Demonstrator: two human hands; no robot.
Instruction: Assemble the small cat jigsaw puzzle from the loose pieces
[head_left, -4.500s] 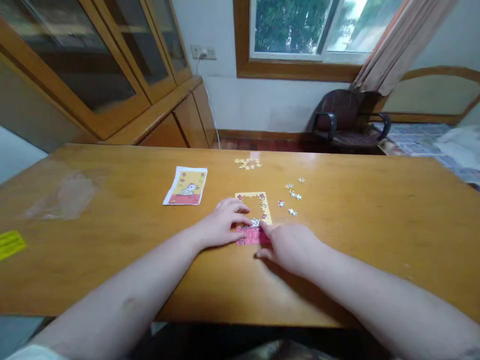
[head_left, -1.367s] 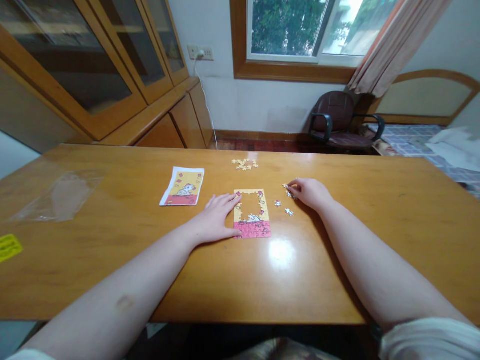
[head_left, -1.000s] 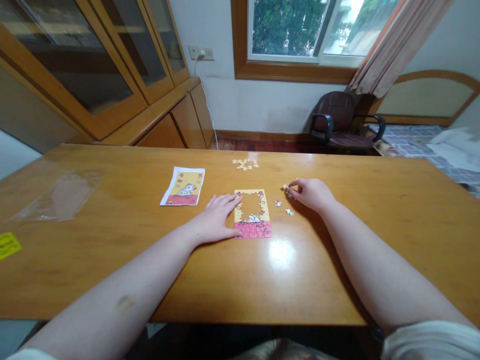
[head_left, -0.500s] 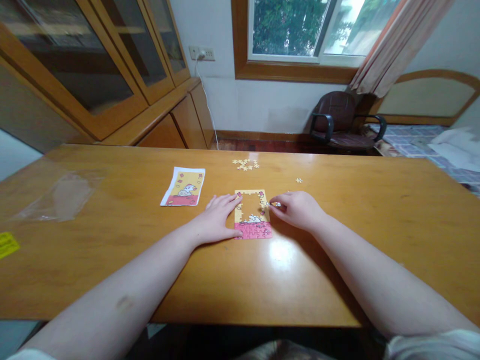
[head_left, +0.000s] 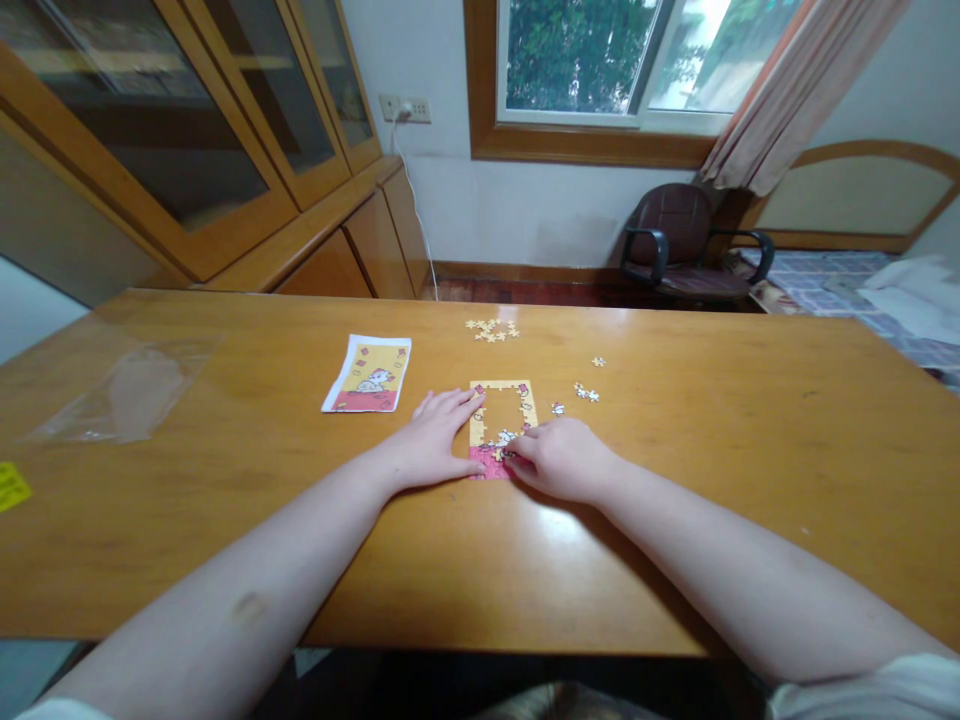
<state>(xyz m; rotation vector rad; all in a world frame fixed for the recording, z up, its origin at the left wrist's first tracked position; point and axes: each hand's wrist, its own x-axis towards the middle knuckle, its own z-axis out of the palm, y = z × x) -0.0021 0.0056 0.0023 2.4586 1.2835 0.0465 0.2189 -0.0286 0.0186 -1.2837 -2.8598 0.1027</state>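
A partly assembled jigsaw puzzle point(head_left: 475, 425), yellow above and pink below, lies flat with a gap in its middle. My left hand point(head_left: 439, 437) rests with fingers spread along its left edge. My right hand point(head_left: 562, 458) pinches a puzzle piece point(head_left: 499, 455) over the pink lower part; the fingers hide some of that side. To the right of the puzzle are a loose white-and-red piece point(head_left: 557, 408) and a small cluster of pieces point(head_left: 586, 393). One more piece point(head_left: 598, 361) lies farther back.
Several yellow pieces point(head_left: 492, 330) lie near the far table edge. A printed reference picture point(head_left: 367, 374) is left of the puzzle. A clear plastic bag point(head_left: 139, 390) and a yellow label point(head_left: 13, 486) lie at the left. Beyond the table stands a brown chair point(head_left: 679, 240).
My right hand has moved left and nearer from the puzzle's right edge, bringing a piece over the pink part. The loose pieces at right are now uncovered. My left hand stays put.
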